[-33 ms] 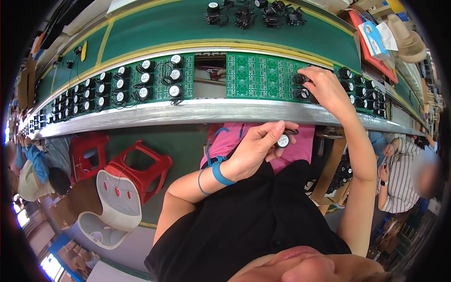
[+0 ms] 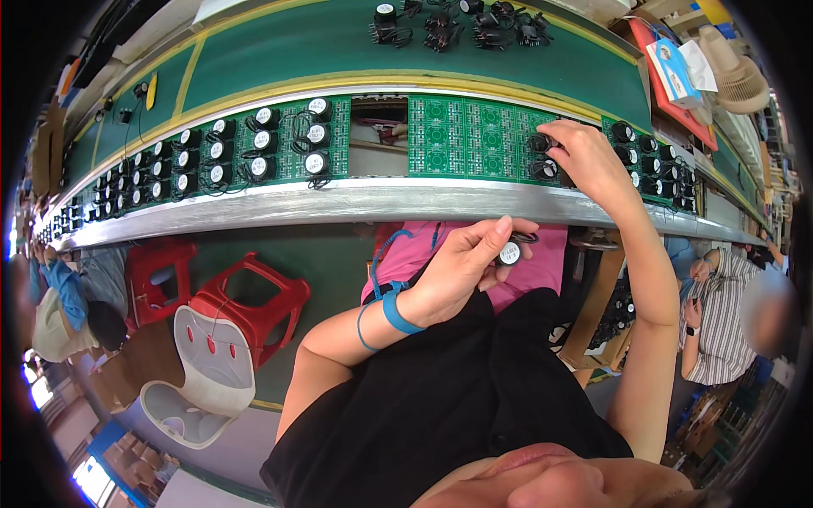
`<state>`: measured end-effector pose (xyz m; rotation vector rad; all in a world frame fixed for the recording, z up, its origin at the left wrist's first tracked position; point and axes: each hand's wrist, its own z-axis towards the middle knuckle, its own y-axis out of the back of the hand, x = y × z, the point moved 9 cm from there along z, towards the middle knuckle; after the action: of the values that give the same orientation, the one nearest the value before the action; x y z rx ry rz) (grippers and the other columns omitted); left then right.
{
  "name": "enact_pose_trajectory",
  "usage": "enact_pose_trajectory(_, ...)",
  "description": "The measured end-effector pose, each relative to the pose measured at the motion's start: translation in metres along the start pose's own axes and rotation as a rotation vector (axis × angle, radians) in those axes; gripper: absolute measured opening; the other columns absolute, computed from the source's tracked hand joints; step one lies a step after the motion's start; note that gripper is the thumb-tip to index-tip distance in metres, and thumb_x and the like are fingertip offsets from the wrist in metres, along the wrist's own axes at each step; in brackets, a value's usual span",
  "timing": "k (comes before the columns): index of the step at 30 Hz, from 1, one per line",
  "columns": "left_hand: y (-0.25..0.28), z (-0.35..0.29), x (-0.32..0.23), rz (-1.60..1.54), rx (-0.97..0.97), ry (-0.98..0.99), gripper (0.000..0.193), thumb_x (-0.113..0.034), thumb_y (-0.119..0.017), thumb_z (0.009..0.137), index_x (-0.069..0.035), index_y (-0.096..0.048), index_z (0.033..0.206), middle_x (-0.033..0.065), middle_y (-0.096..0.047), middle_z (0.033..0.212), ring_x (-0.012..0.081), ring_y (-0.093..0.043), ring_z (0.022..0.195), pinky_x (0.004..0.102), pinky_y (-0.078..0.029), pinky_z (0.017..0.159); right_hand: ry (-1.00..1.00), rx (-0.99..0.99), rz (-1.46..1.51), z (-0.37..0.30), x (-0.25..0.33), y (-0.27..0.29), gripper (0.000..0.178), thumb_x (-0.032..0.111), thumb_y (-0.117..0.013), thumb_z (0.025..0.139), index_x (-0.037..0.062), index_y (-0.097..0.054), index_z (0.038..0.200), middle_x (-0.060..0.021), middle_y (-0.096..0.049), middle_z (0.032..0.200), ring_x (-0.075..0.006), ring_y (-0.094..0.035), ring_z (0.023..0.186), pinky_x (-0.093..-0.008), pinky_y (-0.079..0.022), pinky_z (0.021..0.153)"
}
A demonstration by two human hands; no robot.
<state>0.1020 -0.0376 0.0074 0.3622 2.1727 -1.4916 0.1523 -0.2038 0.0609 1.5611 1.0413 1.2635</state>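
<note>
My left hand [image 2: 468, 264] is closed round a small black cylindrical component [image 2: 508, 253] with a white label on its end and a short black wire. It is held below the metal rail, over my lap. Out over the rail, my right hand [image 2: 586, 157] has its fingers closed at another black component [image 2: 540, 143] on the right side of a green circuit board [image 2: 438, 135]. The fingertips partly hide that component. Just below it sits another black wired component [image 2: 543, 170]. The left columns of this board are bare. A blue band with a coiled cord circles my left wrist.
A silver metal rail [image 2: 381, 201] runs along the near side of the boards. Populated boards [image 2: 339, 157] line the left, with more [image 2: 652, 161] at right. Loose wired components [image 2: 440, 32] lie on the green bench. Red stools [image 2: 254, 296] and a co-worker in stripes [image 2: 720, 313] are nearby.
</note>
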Motion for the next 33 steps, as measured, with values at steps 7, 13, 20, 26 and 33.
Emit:
enact_pose_trajectory(7,-0.010,-0.003,-0.005,0.069,0.062,-0.085,0.044,-0.018,-0.055,0.094,-0.006,-0.043,0.135,0.0061,-0.055,0.107,0.0054,-0.044,0.074,0.0193,-0.035,0.053,0.044,0.001,-0.002,0.000,0.000,0.002,0.030,0.001,-0.062,0.077,-0.0035,-0.062,0.106,-0.0200,-0.063,0.106,-0.0360,-0.060,0.096,-0.0401,-0.048,0.084)
enact_pose_trajectory(13,-0.009,-0.002,-0.005,0.108,0.038,-0.095,0.047,-0.015,-0.058,0.092,-0.006,-0.041,0.135,0.0080,-0.055,0.107,0.0060,-0.046,0.068,0.0193,-0.036,0.053,0.094,0.101,-0.001,0.007,-0.004,-0.002,0.035,0.001,-0.063,0.076,-0.0028,-0.061,0.110,-0.0203,-0.062,0.109,-0.0353,-0.060,0.099,-0.0384,-0.048,0.087)
enact_pose_trajectory(20,0.003,0.000,-0.011,0.106,-0.004,-0.142,0.041,-0.029,-0.052,0.095,-0.003,-0.050,0.127,0.0076,-0.059,0.093,0.0088,-0.047,0.063,0.0192,-0.038,0.053,0.067,0.168,0.053,0.009,-0.005,-0.009,0.033,0.000,-0.063,0.076,-0.0007,-0.063,0.109,-0.0184,-0.063,0.106,-0.0339,-0.060,0.100,-0.0378,-0.048,0.088)
enact_pose_trajectory(26,-0.001,0.004,-0.018,-0.011,-0.026,-0.136,0.050,-0.040,-0.039,0.099,-0.003,-0.044,0.132,0.0077,-0.055,0.091,0.0127,-0.045,0.065,0.0227,-0.036,0.055,0.166,0.032,-0.118,-0.005,0.005,0.000,0.035,0.000,-0.061,0.078,0.0022,-0.062,0.113,-0.0172,-0.062,0.112,-0.0336,-0.059,0.104,-0.0374,-0.048,0.089)
enact_pose_trajectory(33,0.002,0.004,-0.024,-0.169,-0.027,-0.106,0.047,-0.041,-0.033,0.100,-0.008,-0.040,0.133,0.0042,-0.051,0.077,0.0098,-0.037,0.055,0.0226,-0.029,0.048,0.421,0.075,0.491,-0.035,0.074,0.037,0.036,-0.008,-0.061,0.074,0.0034,-0.066,0.108,-0.0144,-0.061,0.117,-0.0310,-0.060,0.104,-0.0383,-0.049,0.087)
